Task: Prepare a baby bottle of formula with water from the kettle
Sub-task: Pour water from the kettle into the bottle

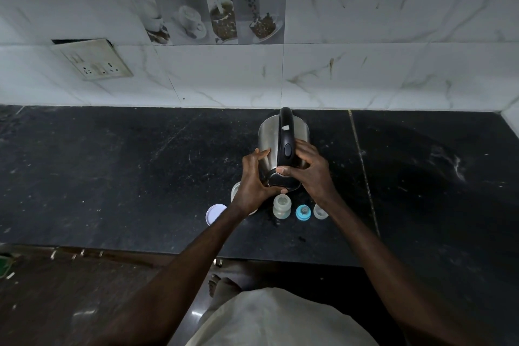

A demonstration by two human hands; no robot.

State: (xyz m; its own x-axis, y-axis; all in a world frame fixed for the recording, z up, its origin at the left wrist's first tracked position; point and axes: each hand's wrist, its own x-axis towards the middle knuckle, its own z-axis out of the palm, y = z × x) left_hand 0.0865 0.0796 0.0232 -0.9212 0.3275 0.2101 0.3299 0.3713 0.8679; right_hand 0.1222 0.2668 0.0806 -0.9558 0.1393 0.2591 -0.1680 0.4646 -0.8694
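Holding the kettle (280,135) in both hands over the counter (112,177), lid end seemingly tipped toward the person.

Cupping the steel flank with the left hand (252,177), fingers curled round it; clamping the black handle with the right hand (309,171), thumb across the lid edge. Probably heavy if full, smooth and perhaps hot on bare steel (safer taken by the handle). Just in front of the kettle: an open baby bottle (281,206), contents impossible to judge. Front-right of the kettle: a blue teat ring (303,212) and clear cap (320,211). Front-left: a jar (235,191), half hidden by the wrist, contents unseen, and a white lid (214,214).
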